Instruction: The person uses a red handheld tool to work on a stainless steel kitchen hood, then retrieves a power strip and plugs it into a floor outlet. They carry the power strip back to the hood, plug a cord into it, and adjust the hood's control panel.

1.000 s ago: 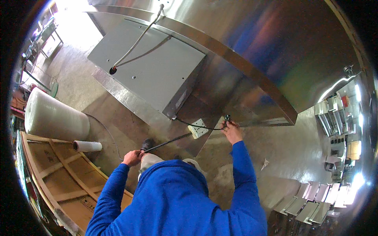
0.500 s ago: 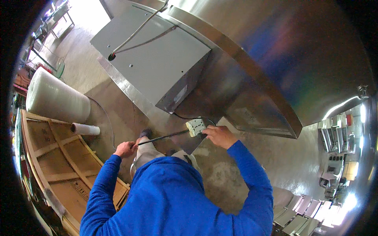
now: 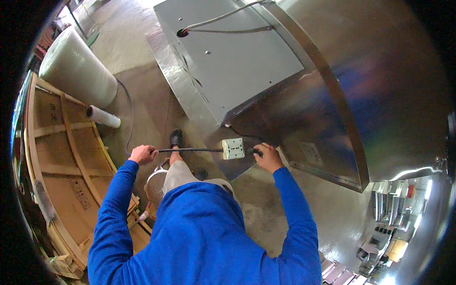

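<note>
A cream-white socket box (image 3: 233, 148) hangs in front of my body, its holed face turned up. The black cable (image 3: 190, 150) from its left side runs taut to my left hand (image 3: 143, 155), which is closed around it. My right hand (image 3: 269, 157) is closed on a black plug (image 3: 257, 152) just right of the box, with a small gap between them. A thin black cord (image 3: 244, 135) runs from the lower corner of the grey metal box (image 3: 237, 61) toward my right hand. The plug's pins are not visible.
A large curved stainless-steel panel (image 3: 327, 128) stands at the right beside the grey box. On the left are a wooden crate (image 3: 61, 123), a big roll of wrap (image 3: 78, 71) and a small film roll (image 3: 104, 117). A round perforated metal stool seat (image 3: 156, 186) stands by my leg.
My view has shifted, so the grey box sits farther right. The socket box has levelled out and turned face up. My right hand with the plug has come away from its edge.
</note>
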Demonstrator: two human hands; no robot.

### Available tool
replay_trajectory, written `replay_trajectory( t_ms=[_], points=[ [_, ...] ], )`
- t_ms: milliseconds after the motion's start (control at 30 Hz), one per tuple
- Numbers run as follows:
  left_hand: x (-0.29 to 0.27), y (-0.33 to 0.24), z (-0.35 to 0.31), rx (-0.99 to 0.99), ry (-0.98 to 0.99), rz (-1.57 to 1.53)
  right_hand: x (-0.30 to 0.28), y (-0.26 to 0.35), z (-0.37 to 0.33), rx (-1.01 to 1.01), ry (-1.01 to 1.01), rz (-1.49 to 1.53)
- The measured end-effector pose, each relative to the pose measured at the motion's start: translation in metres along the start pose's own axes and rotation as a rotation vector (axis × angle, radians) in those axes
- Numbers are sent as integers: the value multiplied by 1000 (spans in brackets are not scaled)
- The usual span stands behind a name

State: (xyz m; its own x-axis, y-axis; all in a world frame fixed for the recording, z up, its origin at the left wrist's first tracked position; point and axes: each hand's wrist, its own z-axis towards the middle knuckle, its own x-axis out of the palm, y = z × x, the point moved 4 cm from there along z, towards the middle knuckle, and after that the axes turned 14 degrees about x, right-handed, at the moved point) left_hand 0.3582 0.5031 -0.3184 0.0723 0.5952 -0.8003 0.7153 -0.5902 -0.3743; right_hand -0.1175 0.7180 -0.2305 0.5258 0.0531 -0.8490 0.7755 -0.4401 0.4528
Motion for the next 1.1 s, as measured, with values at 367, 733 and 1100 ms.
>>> replay_trajectory(
  t_ms=[367,733,1100],
  points=[
    [-1,4,3,6,20,-44,24,0,25,-36,-67,31],
    [-3,2,2,-29,23,-43,26,32,13,-376,-106,-460],
    [-2,1,-2,-25,-1,-59,33,39,19,-511,-82,-516]
  ],
)
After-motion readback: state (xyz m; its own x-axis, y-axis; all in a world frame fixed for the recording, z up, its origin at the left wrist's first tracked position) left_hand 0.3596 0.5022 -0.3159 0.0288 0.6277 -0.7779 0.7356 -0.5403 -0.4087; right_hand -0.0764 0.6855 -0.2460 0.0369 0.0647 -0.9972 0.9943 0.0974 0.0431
